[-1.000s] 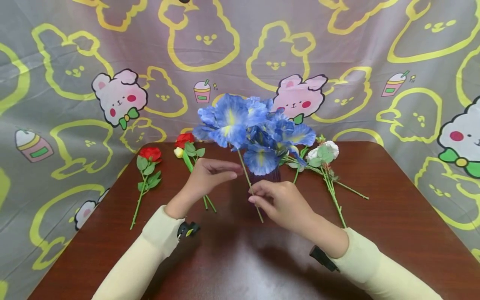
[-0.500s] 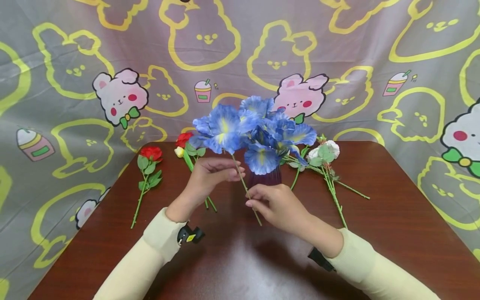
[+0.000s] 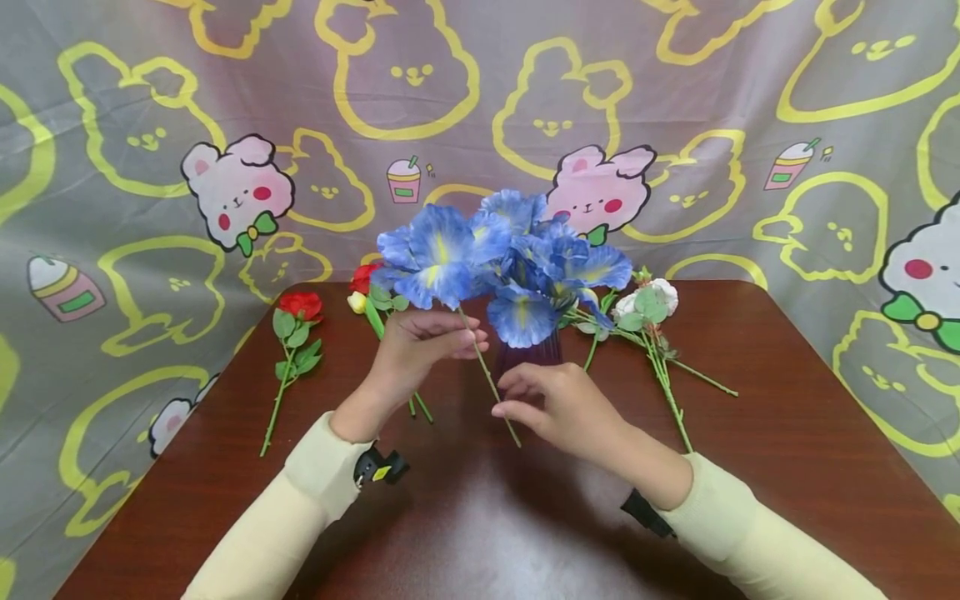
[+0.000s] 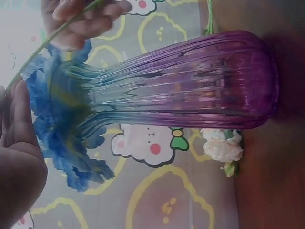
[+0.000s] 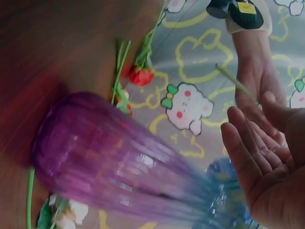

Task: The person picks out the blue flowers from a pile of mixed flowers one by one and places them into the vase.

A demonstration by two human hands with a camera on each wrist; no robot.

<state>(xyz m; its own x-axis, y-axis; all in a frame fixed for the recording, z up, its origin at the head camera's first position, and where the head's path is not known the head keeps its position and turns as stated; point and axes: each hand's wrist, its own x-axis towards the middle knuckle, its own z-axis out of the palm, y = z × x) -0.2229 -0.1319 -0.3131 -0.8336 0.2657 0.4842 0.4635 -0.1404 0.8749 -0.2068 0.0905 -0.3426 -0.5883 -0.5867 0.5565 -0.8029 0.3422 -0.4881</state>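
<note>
My left hand (image 3: 423,346) pinches the thin green stem (image 3: 486,367) of a blue artificial iris (image 3: 438,254) just below its bloom. The stem slants down to the right, its cut end above the table. My right hand (image 3: 562,408) is beside the lower stem, thumb and fingers parted and loosely bent; in the right wrist view that hand (image 5: 281,167) looks relaxed. Behind both hands stands a ribbed glass vase (image 4: 190,86), purple at the base and blue at the neck. More blue irises (image 3: 525,312) fill its mouth and overlap the held bloom in the head view.
A red rose (image 3: 300,308) lies at the table's left. Near it lie another red rose (image 3: 363,277) and a yellow-white tulip (image 3: 357,302). White flowers (image 3: 656,300) with long stems lie on the right. A patterned cloth (image 3: 450,100) hangs behind the brown table (image 3: 787,417).
The held iris has shifted left and slightly lower at the bloom. My left fingers have closed on its stem, while my right fingers have loosened from the lower stem.
</note>
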